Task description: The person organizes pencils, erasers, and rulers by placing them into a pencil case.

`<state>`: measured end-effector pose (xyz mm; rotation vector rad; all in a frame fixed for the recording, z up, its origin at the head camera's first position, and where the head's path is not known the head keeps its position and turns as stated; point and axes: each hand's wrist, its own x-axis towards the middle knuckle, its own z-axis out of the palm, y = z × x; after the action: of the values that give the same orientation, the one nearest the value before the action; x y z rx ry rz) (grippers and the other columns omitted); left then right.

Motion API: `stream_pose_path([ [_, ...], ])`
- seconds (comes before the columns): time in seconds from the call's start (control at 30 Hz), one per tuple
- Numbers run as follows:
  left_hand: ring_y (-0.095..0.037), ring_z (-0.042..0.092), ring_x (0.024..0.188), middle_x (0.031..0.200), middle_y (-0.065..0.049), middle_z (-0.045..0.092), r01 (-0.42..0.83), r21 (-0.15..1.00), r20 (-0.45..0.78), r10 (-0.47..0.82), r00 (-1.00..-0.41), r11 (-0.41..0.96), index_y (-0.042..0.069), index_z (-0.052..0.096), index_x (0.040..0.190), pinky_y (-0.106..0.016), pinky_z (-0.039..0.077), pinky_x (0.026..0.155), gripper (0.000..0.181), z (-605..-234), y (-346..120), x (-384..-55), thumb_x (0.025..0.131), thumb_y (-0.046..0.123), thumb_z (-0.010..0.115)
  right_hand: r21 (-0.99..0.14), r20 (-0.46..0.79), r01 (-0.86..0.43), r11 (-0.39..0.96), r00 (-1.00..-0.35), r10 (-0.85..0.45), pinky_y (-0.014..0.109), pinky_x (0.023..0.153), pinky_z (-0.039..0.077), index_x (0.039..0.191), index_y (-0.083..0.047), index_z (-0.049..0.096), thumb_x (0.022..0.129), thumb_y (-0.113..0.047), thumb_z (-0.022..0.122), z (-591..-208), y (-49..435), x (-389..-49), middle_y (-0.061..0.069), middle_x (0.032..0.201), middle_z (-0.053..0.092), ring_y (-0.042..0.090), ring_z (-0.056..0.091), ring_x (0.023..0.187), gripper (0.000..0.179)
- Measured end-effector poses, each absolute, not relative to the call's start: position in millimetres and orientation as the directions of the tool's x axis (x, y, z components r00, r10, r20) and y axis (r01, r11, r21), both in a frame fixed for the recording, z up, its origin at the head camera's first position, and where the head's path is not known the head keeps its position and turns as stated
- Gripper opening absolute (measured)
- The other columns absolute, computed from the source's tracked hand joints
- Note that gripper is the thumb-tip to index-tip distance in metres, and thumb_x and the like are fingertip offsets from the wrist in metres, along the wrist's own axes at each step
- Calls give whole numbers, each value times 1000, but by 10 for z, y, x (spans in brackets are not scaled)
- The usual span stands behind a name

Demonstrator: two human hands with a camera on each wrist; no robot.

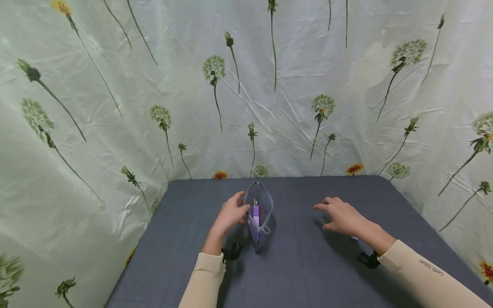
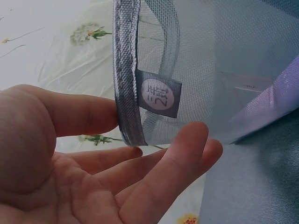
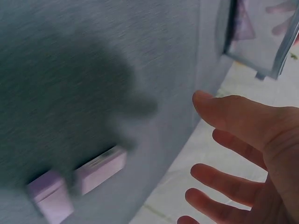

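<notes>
A grey mesh zip pouch (image 1: pixel 254 239) stands upright with its mouth spread wide. Inside it shows a small purple box (image 1: pixel 256 211). My left hand (image 1: pixel 231 211) is at the pouch's left rim. In the left wrist view its thumb (image 2: pixel 88 114) meets the edging by a printed label (image 2: pixel 160 94), while the loosely extended fingers lie apart from the thumb, overlapping the mesh. My right hand (image 1: pixel 340 216) hovers to the right of the pouch with nothing in it, fingers spread. Below it on the table lie two small pinkish-purple boxes, a left one (image 3: pixel 51 198) and a right one (image 3: pixel 103 170).
The dark grey table (image 1: pixel 296 265) ends at a back edge in front of a hanging floral sheet (image 1: pixel 285 107). The sheet also runs along both sides. A round zip pull (image 1: pixel 265 229) hangs at the pouch's near end. Each wrist wears a black camera mount.
</notes>
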<state>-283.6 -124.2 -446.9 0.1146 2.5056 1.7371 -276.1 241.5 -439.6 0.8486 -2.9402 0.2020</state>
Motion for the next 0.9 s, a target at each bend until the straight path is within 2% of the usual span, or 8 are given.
stream_pose_path([
  [0.1, -25, 65, 87, 148, -27, 46, 15, 940, -33, 134, -990, 341, 12, 36, 157, -47, 59, 71, 59, -4458, -1236, -2835, 101, 15, 58, -121, 85, -520, 845, -854, -513, 41, 65, 48, 128, -13, 70, 73, -16, 90, -4416, 2556, -2749, 11, 112, 61, 31, 57, 95, 59],
  [0.2, -23, 64, 81, 148, -28, 45, 20, 941, -32, 147, -989, 337, 14, 36, 157, -48, 58, 72, 59, -4453, -1234, -2829, 101, 14, 57, -130, 52, -508, 851, -861, -506, 37, 61, 45, 125, -13, 72, 72, -15, 90, -4445, 2688, -2731, 9, 108, 61, 28, 56, 90, 56],
  [0.43, -23, 64, 79, 147, -30, 45, 36, 939, -20, 159, -987, 341, 19, 39, 156, -50, 58, 73, 58, -4455, -1240, -2823, 101, 13, 56, -167, -1, -512, 843, -855, -519, 34, 59, 38, 120, -17, 75, 72, -12, 90, -4533, 2897, -2709, 5, 100, 60, 23, 53, 85, 50],
  [0.67, -22, 63, 78, 147, -29, 46, 32, 938, -21, 149, -989, 346, 21, 40, 156, -47, 58, 71, 58, -4467, -1239, -2810, 101, 12, 55, -185, -27, -517, 836, -847, -530, 34, 58, 40, 119, -17, 75, 73, -4, 86, -4603, 2998, -2731, 3, 99, 61, 26, 56, 88, 49],
  [0.8, -22, 62, 77, 147, -29, 45, 39, 936, -14, 148, -989, 349, 21, 39, 156, -46, 58, 70, 58, -4467, -1237, -2814, 101, 12, 54, -204, -4, -516, 832, -849, -528, 32, 58, 42, 117, -18, 75, 74, 2, 82, -4628, 3006, -2768, -1, 96, 63, 21, 57, 85, 48],
  [0.9, -22, 63, 77, 147, -29, 46, 39, 936, -13, 146, -989, 350, 21, 40, 156, -47, 58, 71, 58, -4453, -1231, -2818, 101, 12, 55, -227, 11, -519, 824, -848, -531, 29, 54, 42, 115, -18, 76, 75, 7, 77, -4646, 3009, -2798, -4, 89, 64, 15, 56, 77, 47],
])
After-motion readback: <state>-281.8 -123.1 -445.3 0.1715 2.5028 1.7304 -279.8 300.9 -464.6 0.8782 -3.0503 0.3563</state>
